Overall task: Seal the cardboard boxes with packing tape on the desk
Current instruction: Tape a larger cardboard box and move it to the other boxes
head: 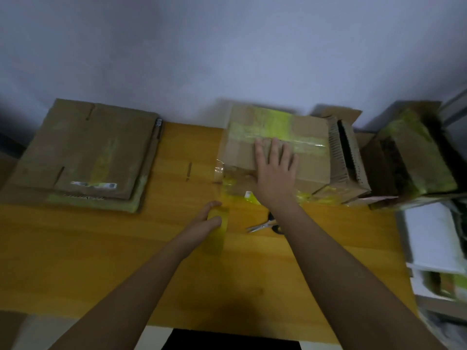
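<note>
Yellow desk by the wall, my right hand flat on the box mid-desk, left hand gripping the tape roll, so mid-seal imo, next prob snip w/ the scissors.

Dim, motion blur, edges warped; light src prob overhead.

I see a yellow wooden desk filling the lower frame. A stack of flattened cardboard lies at its upper left, a taped box at upper centre, scissors just below that box, and more boxes at the upper right.
</note>
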A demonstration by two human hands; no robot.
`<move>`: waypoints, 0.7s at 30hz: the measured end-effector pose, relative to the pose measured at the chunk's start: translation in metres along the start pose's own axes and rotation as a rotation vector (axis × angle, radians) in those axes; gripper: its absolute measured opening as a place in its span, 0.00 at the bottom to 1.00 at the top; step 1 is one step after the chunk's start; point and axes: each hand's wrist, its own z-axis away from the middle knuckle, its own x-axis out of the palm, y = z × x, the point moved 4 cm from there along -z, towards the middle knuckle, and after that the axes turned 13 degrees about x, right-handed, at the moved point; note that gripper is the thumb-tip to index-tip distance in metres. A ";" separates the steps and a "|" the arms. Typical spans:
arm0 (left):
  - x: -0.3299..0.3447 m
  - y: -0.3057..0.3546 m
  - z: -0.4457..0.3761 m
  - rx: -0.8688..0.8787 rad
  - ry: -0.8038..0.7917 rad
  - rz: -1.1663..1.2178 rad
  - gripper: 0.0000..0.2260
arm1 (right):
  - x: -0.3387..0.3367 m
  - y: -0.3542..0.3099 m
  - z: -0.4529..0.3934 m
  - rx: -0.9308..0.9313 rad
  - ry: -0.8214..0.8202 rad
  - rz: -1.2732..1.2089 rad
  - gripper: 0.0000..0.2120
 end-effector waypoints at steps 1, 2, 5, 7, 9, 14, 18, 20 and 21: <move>-0.001 0.000 -0.002 0.011 -0.011 -0.011 0.15 | -0.004 0.003 0.002 -0.037 0.033 -0.086 0.38; -0.002 -0.001 -0.003 0.013 -0.025 -0.012 0.16 | -0.008 0.009 0.009 -0.069 0.077 -0.178 0.34; -0.003 -0.003 -0.004 0.026 -0.093 -0.009 0.17 | 0.004 0.042 0.050 -0.043 0.076 -0.334 0.14; -0.003 -0.006 -0.005 0.022 -0.141 0.017 0.17 | 0.039 0.057 0.075 0.062 -0.246 -0.320 0.10; -0.003 -0.007 -0.004 0.007 -0.167 0.032 0.18 | 0.084 0.068 0.092 0.143 -0.635 -0.087 0.20; -0.007 -0.003 -0.007 -0.001 -0.162 0.059 0.19 | 0.119 0.060 0.082 0.166 -0.726 0.108 0.28; -0.011 -0.006 -0.011 0.006 -0.154 0.078 0.18 | 0.121 0.053 0.079 0.144 -0.648 0.145 0.17; -0.013 -0.007 -0.011 0.015 -0.153 0.085 0.17 | 0.120 0.053 0.083 0.087 -0.625 0.213 0.15; -0.014 -0.008 -0.010 0.026 -0.155 0.095 0.17 | 0.117 0.055 0.085 0.083 -0.618 0.217 0.15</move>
